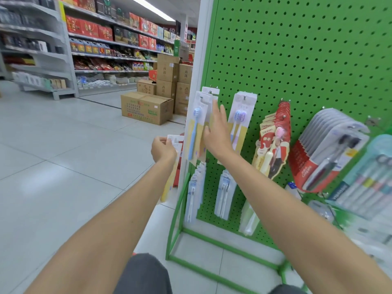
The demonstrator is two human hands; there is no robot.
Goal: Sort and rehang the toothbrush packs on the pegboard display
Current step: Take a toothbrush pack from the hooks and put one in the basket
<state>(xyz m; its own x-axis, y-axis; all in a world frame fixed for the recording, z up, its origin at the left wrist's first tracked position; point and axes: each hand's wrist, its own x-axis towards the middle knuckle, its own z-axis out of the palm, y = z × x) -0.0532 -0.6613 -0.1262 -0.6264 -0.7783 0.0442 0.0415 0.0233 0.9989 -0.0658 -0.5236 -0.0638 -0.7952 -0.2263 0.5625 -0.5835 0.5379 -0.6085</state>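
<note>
The left hand (163, 148) grips a sheaf of loose toothbrush packs (175, 141) by their tops, long axis hanging down; the right hand (218, 132), fingers straight, lies flat on the hung blue toothbrush packs (196, 128), nearer their peg (201, 96), up and right on the green pegboard (307, 49)

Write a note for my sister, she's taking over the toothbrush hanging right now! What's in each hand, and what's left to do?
Left hand: grips the held packs by their tops, just left of the pegboard.
Right hand: fingers straight, resting against the blue-brush packs on the top-left hook.
Done: blue-brush packs, purple-brush pack, red packs and grey packs hang on hooks.
Left: hang the held packs, probably with matching ones; which hook is not clear.
</note>
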